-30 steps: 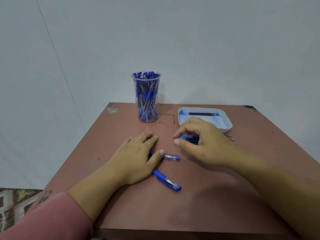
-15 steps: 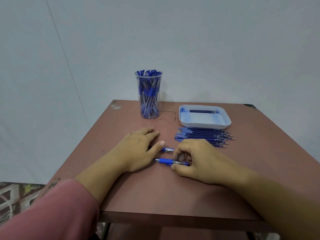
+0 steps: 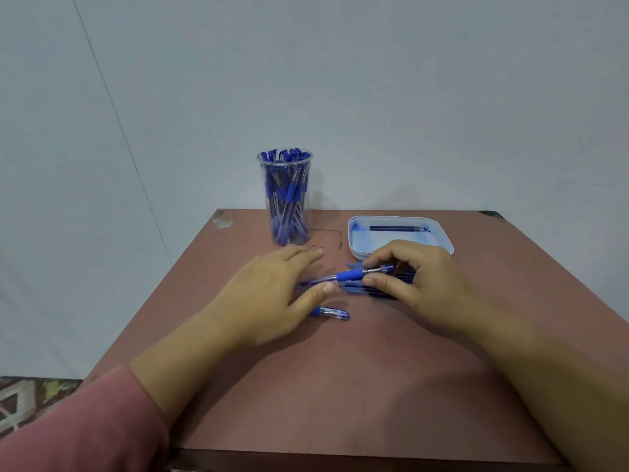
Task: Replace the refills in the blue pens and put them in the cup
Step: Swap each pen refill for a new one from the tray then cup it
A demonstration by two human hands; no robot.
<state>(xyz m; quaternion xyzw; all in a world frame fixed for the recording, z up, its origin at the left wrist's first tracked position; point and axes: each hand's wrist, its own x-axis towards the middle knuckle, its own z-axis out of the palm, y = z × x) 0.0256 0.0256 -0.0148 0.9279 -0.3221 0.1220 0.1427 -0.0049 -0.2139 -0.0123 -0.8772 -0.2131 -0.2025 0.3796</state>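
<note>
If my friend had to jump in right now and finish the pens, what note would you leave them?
The right hand pinches a blue pen. The left hand lies flat, fingers straight, thumb by the pen's tip.
The cup at the back holds many blue pens. Loose refills lie under the right hand; one refill is in the white tray. A short pen piece lies near the left thumb.
Whether this pen has its new refill, I cannot tell; finish it, then put it in the cup.
</note>
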